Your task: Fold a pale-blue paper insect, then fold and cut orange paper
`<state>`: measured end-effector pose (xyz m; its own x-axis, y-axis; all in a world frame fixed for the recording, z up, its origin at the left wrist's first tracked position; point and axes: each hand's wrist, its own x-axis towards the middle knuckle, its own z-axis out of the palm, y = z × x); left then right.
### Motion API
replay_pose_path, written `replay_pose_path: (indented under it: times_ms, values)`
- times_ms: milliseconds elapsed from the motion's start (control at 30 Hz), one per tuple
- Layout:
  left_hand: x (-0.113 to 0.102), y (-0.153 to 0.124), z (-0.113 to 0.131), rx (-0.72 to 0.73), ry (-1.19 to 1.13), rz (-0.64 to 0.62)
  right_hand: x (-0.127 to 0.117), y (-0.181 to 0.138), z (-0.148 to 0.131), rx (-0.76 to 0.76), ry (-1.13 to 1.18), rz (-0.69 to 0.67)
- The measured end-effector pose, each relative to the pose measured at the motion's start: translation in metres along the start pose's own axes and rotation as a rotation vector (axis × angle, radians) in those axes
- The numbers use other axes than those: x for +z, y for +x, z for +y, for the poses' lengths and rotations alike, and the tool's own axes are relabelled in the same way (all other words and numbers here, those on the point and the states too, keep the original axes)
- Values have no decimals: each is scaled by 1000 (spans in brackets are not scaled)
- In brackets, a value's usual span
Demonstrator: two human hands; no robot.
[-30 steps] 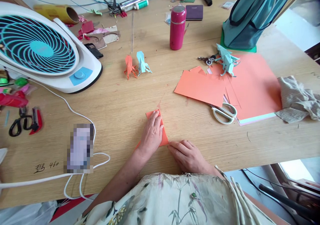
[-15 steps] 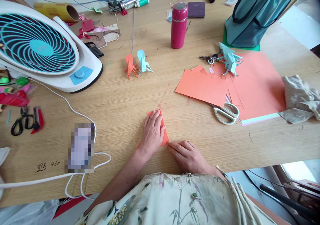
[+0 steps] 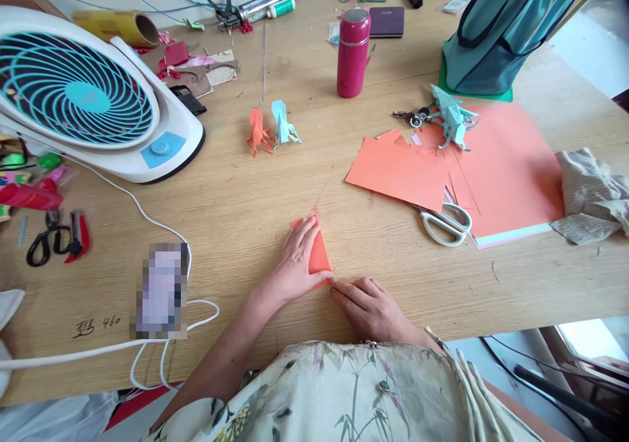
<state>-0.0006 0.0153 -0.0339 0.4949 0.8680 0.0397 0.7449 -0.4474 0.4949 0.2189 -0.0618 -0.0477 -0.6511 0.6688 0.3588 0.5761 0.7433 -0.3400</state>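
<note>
A small folded sheet of orange paper (image 3: 319, 258) lies on the table in front of me. Across its left part rests my left hand (image 3: 297, 258), flat, with the fingers stretched toward the top edge and the thumb out to the lower right corner. That corner is pinched by my right hand (image 3: 366, 304), whose other fingers are curled on the table. Much of the paper's left side is hidden under the left hand. Beyond it stand an orange paper figure (image 3: 257, 131) and a light blue paper figure (image 3: 284, 122), side by side.
White-handled scissors (image 3: 446, 224) lie partly under orange sheets (image 3: 403, 172) at the right, near a teal paper insect (image 3: 453, 118). A magenta flask (image 3: 353, 55) stands at the back. Left are a fan (image 3: 162, 144), a blurred-out phone (image 3: 160, 291) and a white cable (image 3: 73, 351).
My left thumb has spread away from the fingers, down to the paper's lower right corner, uncovering more of the paper. My right hand stays at that corner.
</note>
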Motion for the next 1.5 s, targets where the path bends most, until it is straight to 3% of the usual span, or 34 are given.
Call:
replay_pose_path:
  times_ms: [633,1233,1500]
  values:
    - [-24,37,-3,-33,158,1,-3,2,-1,-8,24,48]
    - [-40,75,-19,61,168,-118,-1,2,0,-15,26,49]
    - [-29,60,-17,149,173,37,0,1,0,-16,9,24]
